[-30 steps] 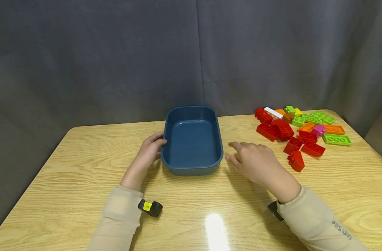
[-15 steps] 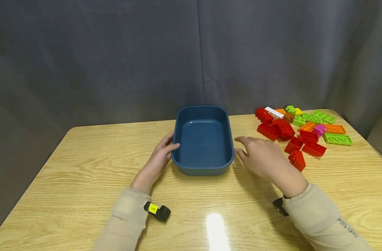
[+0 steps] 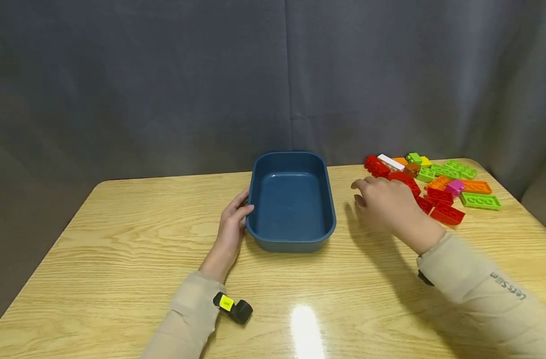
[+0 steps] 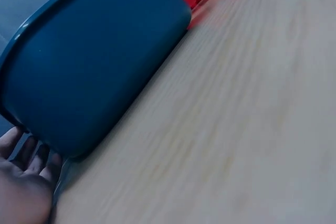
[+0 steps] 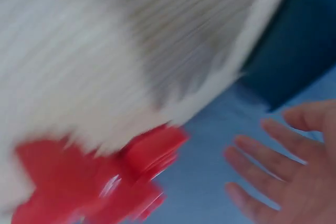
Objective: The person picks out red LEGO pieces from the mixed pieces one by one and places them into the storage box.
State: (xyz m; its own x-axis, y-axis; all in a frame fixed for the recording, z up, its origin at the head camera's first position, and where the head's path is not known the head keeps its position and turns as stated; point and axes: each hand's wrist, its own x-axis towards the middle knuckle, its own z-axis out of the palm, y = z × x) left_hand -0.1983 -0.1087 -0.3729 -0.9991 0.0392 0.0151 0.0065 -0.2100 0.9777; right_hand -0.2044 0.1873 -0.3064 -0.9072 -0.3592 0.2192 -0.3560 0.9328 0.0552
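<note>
At the middle of the table stands a dark blue plastic bin (image 3: 290, 204) with nothing in it. My left hand (image 3: 230, 224) holds its left side, thumb over the rim and fingers against the outer wall; in the left wrist view the fingertips touch that wall. My right hand (image 3: 385, 204) is in the air between the bin and the toy bricks, holding nothing. Its fingers are spread in the right wrist view. Red bricks (image 3: 448, 213) lie close to it and are partly hidden behind it.
Several green bricks (image 3: 480, 201), an orange brick (image 3: 476, 187), a pink brick (image 3: 455, 187) and a white brick (image 3: 391, 162) lie at the back right of the wooden table (image 3: 156, 239). A dark curtain (image 3: 187, 89) hangs behind its far edge.
The bin has shifted right along with my left hand, then stays put. My right hand has moved right, away from the bin and towards the bricks, covering some red ones.
</note>
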